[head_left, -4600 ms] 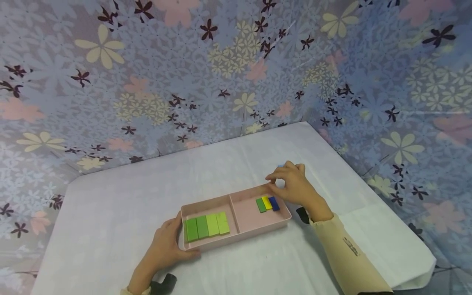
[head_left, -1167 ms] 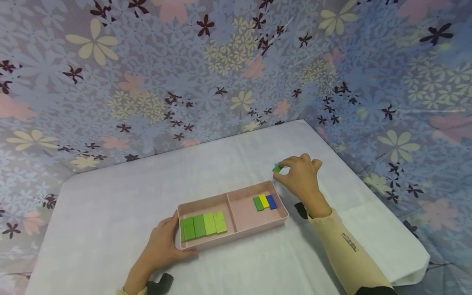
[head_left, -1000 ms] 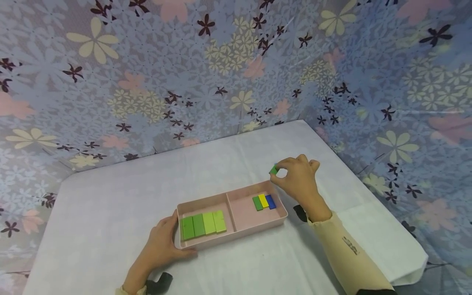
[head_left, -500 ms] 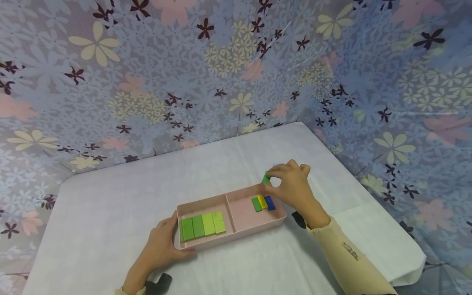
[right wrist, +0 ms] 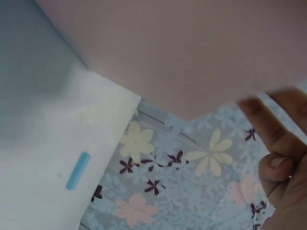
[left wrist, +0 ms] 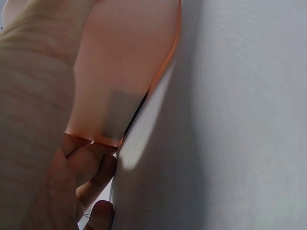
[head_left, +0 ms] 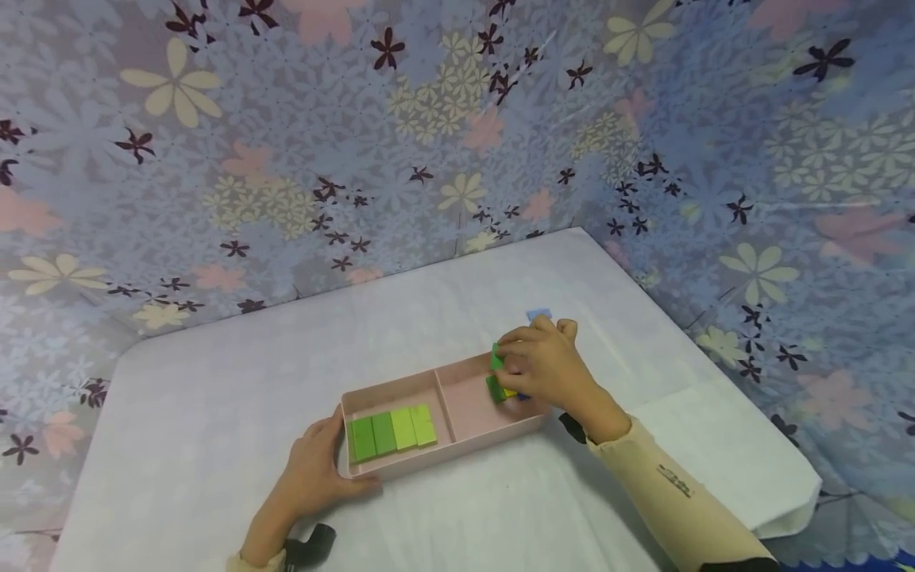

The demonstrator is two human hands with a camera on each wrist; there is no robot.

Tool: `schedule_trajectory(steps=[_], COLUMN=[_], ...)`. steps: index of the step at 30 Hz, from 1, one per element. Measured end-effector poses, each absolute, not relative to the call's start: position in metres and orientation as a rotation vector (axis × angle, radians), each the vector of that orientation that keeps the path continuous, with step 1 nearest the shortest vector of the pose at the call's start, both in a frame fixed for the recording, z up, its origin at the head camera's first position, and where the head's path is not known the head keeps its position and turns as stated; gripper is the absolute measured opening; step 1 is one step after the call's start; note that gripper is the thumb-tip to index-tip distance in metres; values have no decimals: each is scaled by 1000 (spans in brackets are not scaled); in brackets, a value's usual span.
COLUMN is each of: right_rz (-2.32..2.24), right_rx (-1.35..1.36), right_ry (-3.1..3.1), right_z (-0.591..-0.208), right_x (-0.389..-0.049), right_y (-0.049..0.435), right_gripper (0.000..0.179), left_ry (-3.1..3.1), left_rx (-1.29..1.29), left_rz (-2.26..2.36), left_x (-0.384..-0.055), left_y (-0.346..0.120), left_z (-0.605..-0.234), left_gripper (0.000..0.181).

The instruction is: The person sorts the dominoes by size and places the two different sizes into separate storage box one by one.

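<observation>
My left hand [head_left: 314, 469] holds the left end of a pink two-compartment box [head_left: 443, 454], thumb along the near wall. In the left wrist view its fingers [left wrist: 91, 167] lie at the box's wall [left wrist: 127, 43]. My right hand [head_left: 550, 369] pinches a small green block [head_left: 496, 356], tilted up near the back wall of the right compartment. Beneath that hand lie a second green block [head_left: 495, 389], a yellow block [head_left: 509, 392] and a dark blue block [head_left: 524, 396], partly covered. In the right wrist view the right hand [right wrist: 288, 163] shows, but the pinched block is hidden.
Several larger green and lime blocks [head_left: 403, 429] lie side by side in the left compartment. Beyond the right hand, a light blue block [head_left: 539, 314] lies on the white-covered table [head_left: 236, 373]. A flowered cloth [head_left: 300, 159] hangs behind.
No block showed in my right hand in the oldest frame. It later held the green block beyond the box, then carried it left and nearer, over the right compartment. My left hand stayed at the box.
</observation>
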State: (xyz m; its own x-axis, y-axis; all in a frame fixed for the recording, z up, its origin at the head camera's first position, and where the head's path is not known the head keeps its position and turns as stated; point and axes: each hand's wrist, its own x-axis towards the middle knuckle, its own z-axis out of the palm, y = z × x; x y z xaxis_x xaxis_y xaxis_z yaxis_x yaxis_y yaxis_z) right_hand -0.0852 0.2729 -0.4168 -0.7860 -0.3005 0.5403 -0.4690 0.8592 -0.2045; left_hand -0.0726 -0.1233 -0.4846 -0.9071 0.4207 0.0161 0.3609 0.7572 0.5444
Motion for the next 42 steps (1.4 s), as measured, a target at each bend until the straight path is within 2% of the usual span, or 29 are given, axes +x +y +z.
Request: schedule_trajectory(steps=[24, 42], right_rz=[469, 356], right_rx=[898, 905], right_ry=[-2561, -2763], right_z=[-435, -436], right_x=[-84, -92], right_y=[266, 256], right_gripper=[17, 14], left_ry=[2845, 2827], left_rx=[642, 621], left_rz=[856, 857], left_x=[-74, -75], left_y=[-122, -123], left_z=[-484, -480], left_gripper=[136, 137])
